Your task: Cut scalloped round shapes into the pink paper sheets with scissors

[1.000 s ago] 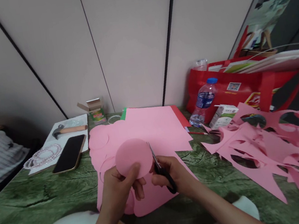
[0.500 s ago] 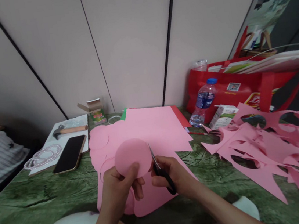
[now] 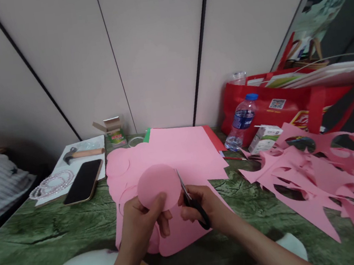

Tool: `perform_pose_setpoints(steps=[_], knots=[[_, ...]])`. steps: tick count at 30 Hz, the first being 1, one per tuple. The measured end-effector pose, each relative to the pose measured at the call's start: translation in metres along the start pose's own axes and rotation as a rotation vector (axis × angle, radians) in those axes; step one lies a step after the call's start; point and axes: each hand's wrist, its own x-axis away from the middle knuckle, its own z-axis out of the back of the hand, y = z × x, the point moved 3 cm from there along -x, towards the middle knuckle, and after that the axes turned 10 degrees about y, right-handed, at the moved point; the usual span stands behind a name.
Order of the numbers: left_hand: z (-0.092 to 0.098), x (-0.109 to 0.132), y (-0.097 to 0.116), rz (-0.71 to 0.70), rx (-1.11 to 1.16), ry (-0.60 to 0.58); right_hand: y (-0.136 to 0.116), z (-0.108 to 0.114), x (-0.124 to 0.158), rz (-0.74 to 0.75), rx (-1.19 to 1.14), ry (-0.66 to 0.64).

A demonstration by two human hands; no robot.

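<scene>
Between the thumb and fingers of my left hand (image 3: pixel 148 220) is a round pink paper disc (image 3: pixel 158 183), held up over the pink sheets. My right hand (image 3: pixel 203 205) grips black-handled scissors (image 3: pixel 196 208), their blades pointing up along the disc's right edge. The blades look nearly closed; whether they touch the paper I cannot tell. Beneath both hands lie large pink paper sheets (image 3: pixel 186 148), with more cut pink circles (image 3: pixel 118 166) at their left side.
Pink paper offcuts (image 3: pixel 314 174) with round holes heap up at the right. Behind them stand a water bottle (image 3: pixel 242 119), a small carton (image 3: pixel 265 137) and a red bag (image 3: pixel 265 104). On the left lie a phone (image 3: pixel 83 181), a hammer (image 3: pixel 84 153) and a bead string (image 3: pixel 52 184).
Hardly anything differs. The whole view has shifted very slightly, and both hands keep their hold on the paper disc and the scissors.
</scene>
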Motion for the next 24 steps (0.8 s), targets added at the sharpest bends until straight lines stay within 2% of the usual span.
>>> perform_pose_setpoints(steps=[6, 11, 16, 21, 24], knots=[[0.0, 0.0, 0.001, 0.004, -0.021, 0.027, 0.001, 0.0, 0.0, -0.031, -0.01, 0.04], [0.0, -0.001, 0.001, 0.008, 0.011, 0.034, -0.002, 0.003, -0.002, 0.01, -0.078, 0.2], [-0.005, -0.003, -0.006, 0.043, -0.005, -0.04, -0.008, 0.005, -0.001, 0.047, -0.09, 0.28], [-0.009, 0.0, -0.008, 0.104, -0.02, -0.113, -0.001, 0.01, -0.004, 0.098, -0.172, 0.376], [-0.007, 0.0, -0.006, 0.087, 0.014, -0.082, 0.001, 0.01, -0.005, 0.099, -0.173, 0.332]])
